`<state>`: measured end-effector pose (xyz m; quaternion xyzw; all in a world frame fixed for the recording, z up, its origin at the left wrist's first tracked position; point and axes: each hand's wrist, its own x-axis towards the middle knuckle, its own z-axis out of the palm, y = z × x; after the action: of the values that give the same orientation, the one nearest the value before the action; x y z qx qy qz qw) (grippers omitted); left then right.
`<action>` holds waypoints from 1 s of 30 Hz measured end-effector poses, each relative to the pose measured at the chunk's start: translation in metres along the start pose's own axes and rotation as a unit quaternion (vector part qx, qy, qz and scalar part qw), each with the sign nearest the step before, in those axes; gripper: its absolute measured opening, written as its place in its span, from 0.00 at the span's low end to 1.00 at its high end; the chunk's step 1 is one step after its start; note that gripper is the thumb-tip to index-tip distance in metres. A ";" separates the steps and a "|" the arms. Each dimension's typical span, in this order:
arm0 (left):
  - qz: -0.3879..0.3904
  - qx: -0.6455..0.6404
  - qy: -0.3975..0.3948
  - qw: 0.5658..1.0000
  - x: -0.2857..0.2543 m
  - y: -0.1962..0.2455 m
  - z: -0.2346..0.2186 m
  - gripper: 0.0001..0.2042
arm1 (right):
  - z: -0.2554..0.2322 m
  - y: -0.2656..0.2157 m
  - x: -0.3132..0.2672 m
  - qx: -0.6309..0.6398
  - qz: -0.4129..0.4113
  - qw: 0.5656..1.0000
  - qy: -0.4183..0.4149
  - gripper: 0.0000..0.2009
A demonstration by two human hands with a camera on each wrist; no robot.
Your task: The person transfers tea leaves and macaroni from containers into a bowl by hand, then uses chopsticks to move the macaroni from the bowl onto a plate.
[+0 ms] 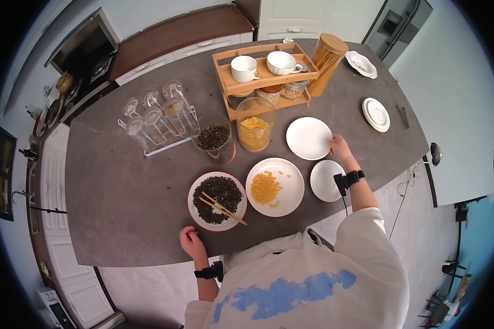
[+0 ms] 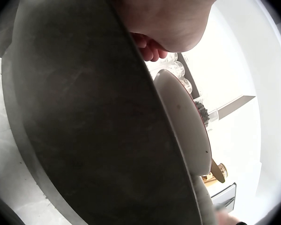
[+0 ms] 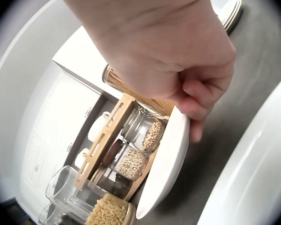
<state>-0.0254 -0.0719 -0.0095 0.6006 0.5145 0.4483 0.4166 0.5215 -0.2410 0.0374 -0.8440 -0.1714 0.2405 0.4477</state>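
My right hand (image 1: pixel 341 151) pinches the right rim of a white plate (image 1: pixel 308 138). In the right wrist view, the fingers curl at the edge of that plate (image 3: pixel 166 164). A smaller white dish (image 1: pixel 326 181) sits just below it. My left hand (image 1: pixel 191 243) rests loosely curled at the table's front edge and holds nothing. Nearest to it is a red-rimmed white bowl (image 1: pixel 191 205) of dark dried pieces, with wooden tongs (image 1: pixel 217 204) lying across it. Beside the bowl, a white plate (image 1: pixel 292 192) carries yellow macaroni (image 1: pixel 265 187).
Behind stand a glass jar of dark pieces (image 1: pixel 214 137), a glass jar of macaroni (image 1: pixel 254 131) and a wooden rack (image 1: pixel 263 74) with cups and jars. Glass mugs (image 1: pixel 155 123) hang at left. A tall spaghetti jar (image 1: pixel 327 60), stacked plates (image 1: pixel 376 115) and dark tongs (image 1: pixel 403 117) are at right.
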 end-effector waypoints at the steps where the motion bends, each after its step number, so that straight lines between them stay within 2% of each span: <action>1: 0.002 0.004 -0.001 1.000 0.000 0.000 0.000 0.06 | 0.003 0.003 0.004 -0.001 0.003 1.000 -0.011 0.14; 7: 0.002 0.010 0.010 1.000 -0.001 0.000 0.000 0.06 | 0.021 0.008 0.011 -0.029 0.006 0.999 -0.044 0.15; 10: 0.002 -0.004 0.014 1.000 -0.001 0.000 0.001 0.06 | 0.024 0.013 0.012 -0.076 0.006 0.996 -0.037 0.15; 11: 0.003 -0.002 0.012 1.000 -0.001 0.000 0.000 0.06 | 0.025 0.017 0.014 -0.140 -0.032 0.989 -0.028 0.16; 13: 0.010 -0.002 0.008 1.000 0.001 0.001 0.001 0.06 | 0.022 0.023 0.020 -0.265 -0.108 0.958 -0.005 0.16; 16: 0.004 0.008 0.010 1.000 0.001 -0.005 0.001 0.06 | 0.025 0.002 -0.003 -0.327 -0.098 0.935 0.096 0.14; 19: 0.004 0.014 0.015 1.000 0.000 0.000 0.002 0.06 | 0.030 -0.022 -0.031 -0.345 -0.199 0.904 0.155 0.12; 20: 0.005 0.014 0.015 1.000 0.000 0.000 0.002 0.06 | 0.032 -0.026 -0.040 -0.293 -0.233 0.920 0.115 0.11; 23: 0.010 0.017 0.014 1.000 0.002 -0.002 0.002 0.06 | 0.056 -0.064 -0.094 -0.145 -0.239 0.960 -0.026 0.09; 24: 0.012 0.020 0.012 1.000 0.002 -0.002 0.002 0.06 | 0.066 -0.068 -0.106 -0.123 -0.283 0.948 -0.073 0.10; 25: 0.014 0.023 0.012 1.000 0.001 -0.003 0.001 0.06 | 0.076 -0.067 -0.115 -0.144 -0.356 0.915 -0.119 0.12; 27: 0.020 0.024 0.006 0.999 0.001 -0.004 0.000 0.06 | 0.098 -0.062 -0.134 -0.183 -0.407 0.880 -0.164 0.26; 30: 0.020 0.019 0.005 1.000 0.000 -0.006 0.000 0.06 | 0.125 -0.057 -0.145 -0.208 -0.435 0.859 -0.171 0.38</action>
<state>-0.0265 -0.0708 -0.0148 0.6165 0.5131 0.4491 0.3937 0.3276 -0.1996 0.0618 -0.7027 -0.6410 0.1208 0.2840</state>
